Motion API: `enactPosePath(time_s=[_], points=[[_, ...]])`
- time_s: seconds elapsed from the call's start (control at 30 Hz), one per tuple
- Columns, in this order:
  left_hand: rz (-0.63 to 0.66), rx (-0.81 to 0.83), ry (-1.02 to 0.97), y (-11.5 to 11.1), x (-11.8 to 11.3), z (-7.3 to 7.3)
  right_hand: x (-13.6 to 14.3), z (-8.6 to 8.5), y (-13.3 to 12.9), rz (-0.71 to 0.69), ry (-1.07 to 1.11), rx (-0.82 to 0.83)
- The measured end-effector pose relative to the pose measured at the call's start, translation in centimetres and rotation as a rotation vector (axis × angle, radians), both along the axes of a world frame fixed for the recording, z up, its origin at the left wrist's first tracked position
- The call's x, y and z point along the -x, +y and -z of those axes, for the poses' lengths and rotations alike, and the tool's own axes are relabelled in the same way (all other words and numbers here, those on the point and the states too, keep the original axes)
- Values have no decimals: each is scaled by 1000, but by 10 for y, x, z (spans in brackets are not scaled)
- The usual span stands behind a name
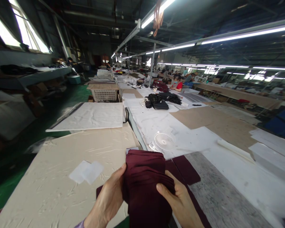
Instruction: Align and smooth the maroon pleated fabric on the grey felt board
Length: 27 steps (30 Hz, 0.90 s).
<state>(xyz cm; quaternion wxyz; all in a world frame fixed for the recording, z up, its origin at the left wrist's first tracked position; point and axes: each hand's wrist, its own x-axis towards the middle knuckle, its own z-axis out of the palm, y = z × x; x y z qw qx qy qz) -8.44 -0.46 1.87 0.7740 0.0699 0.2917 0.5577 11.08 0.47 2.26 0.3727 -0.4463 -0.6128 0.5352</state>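
Note:
A stack of maroon fabric pieces (144,180) is held up between both hands, its layers fanned and creased near the top. My left hand (112,190) grips the stack's left edge, thumb on the near side. On the right edge, my right hand (178,196) is closed with its thumb pressed over the layers; its other fingers are partly hidden behind the cloth. Beyond my right hand, a flat maroon piece (186,169) lies on the table, with more maroon cloth partly covered by the stack and my hand.
A white fan (164,141) stands on the white-covered table (142,120). Thin white squares (86,172) lie on the beige-covered surface (54,177) at left. Farther off are dark folded garments (161,101), a plastic crate (104,95) and a person in red (178,85).

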Motion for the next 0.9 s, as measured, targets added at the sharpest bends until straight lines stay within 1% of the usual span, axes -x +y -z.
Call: enactPosePath(time_s=[0.07, 0.13, 0.3, 0.4, 0.5, 0.6, 0.7, 0.77, 0.83, 0.9], points=[[8, -53, -19, 0, 0, 0, 0, 1, 2, 25, -22, 6], [5, -70, -4, -1, -1, 0, 1, 2, 3, 22, -14, 1], [-3, 7, 77, -2, -2, -4, 4, 4, 3, 1, 35, 6], [-2, 30, 106, -1, -4, -7, 4, 5, 2, 2, 14, -7], [-2, 31, 124, -1, -6, -7, 3, 6, 2, 43, -35, -34], [5, -43, 131, -4, -6, -3, 3, 6, 3, 77, -51, -44], [17, -216, 199, -10, -5, 3, 4, 6, 3, 91, -50, -53], [36, -290, 265, -13, -5, 6, 5, 5, 3, 103, -56, -52], [54, -284, 308, -15, -7, 8, 6, 3, 3, 105, -47, -56], [37, -228, 342, -15, -11, 9, 7, 2, 3, 96, -29, -66]])
